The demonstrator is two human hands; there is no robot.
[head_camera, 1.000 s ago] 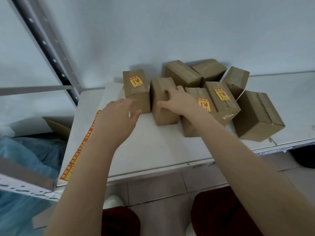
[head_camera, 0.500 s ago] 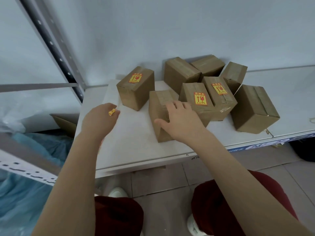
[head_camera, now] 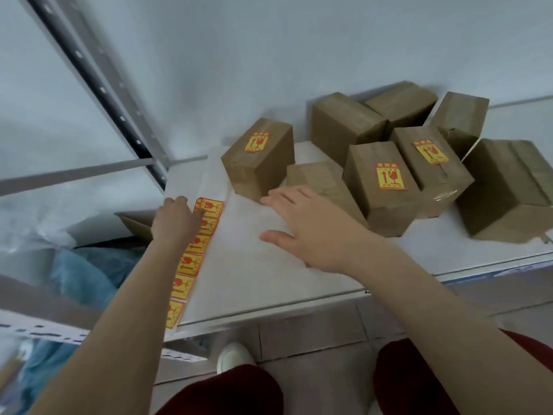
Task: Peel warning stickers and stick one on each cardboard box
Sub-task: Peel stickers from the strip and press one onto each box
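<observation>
While the left hand (head_camera: 176, 218) rests its fingertips on the top end of the sticker strip (head_camera: 191, 259), fingers curled at the uppermost sticker (head_camera: 209, 206), I cannot tell whether a corner is pinched yet; nothing is lifted. The right hand (head_camera: 311, 226) is spread open and empty, palm down, low over the tabletop (head_camera: 239, 280) with its fingertips just in front of the unlabelled box (head_camera: 323, 184).

The coming move turns on that strip. It lies along the left edge of the tabletop, its long axis running from the near edge away toward the wall, so its far end sits directly under the left hand and well apart from the right. The left hand is clearly the nearer one for the peel, probably starting from that far sticker.

Past the right hand, the unlabelled box lies low between the labelled box on the left (head_camera: 258, 157) and the labelled box at centre (head_camera: 383, 187); a third labelled box (head_camera: 431, 157) stands behind, touching it. Four more plain boxes crowd the back and right, among them the big one at right (head_camera: 505, 187).

Compared with half a second ago, the left hand has moved out to the strip, which was then hidden behind that arm, and the right hand has come off the unlabelled box to hover beside it. The boxes themselves lie in the same arrangement.
</observation>
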